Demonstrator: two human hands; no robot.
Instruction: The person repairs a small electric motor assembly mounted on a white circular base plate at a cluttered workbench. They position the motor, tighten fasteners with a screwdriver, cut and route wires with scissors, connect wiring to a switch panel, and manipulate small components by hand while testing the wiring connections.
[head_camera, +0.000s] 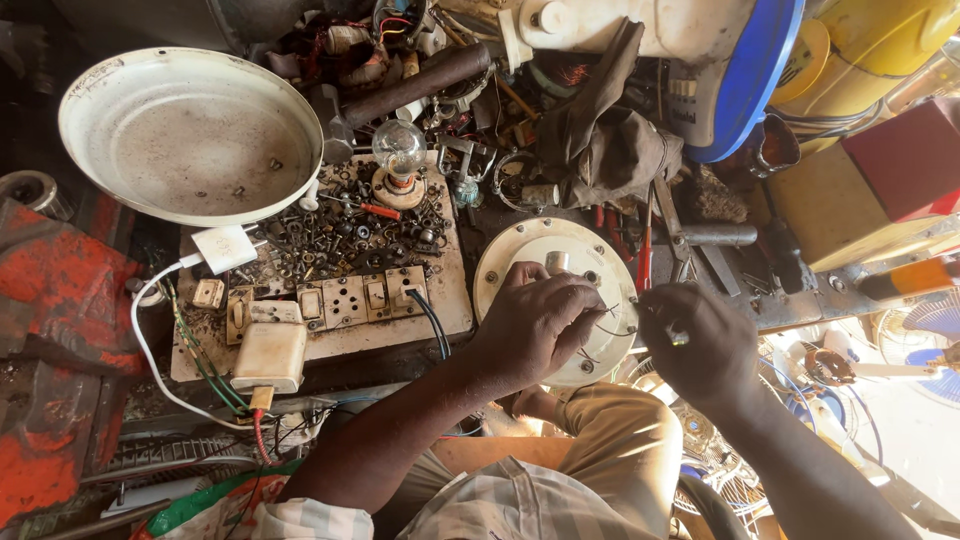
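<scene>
Left hand is clamped down on a round cream motor cover, fingers curled over its front edge, pinning it to the bench right beside the switchboard. Right hand is closed in a fist around a small tool, probably a screwdriver; only a short shiny bit pokes out, aimed at the cover's right rim.

What I'd worry about: thin wires stick out from under the left fingers right where the tool points. If it slips it'll likely jab a finger or nick a wire. The cover also hangs partly over the bench edge above the lap, so a hard push could tip it off.

The pile of loose screws on the board sits close by too, and an elbow bump would probably scatter it.

Counts, as far as I can see:
- one cover
- one tool in hand
- one bulb upright in its holder
- one big white dish
- one white charger
- screws: way too many to count
</scene>
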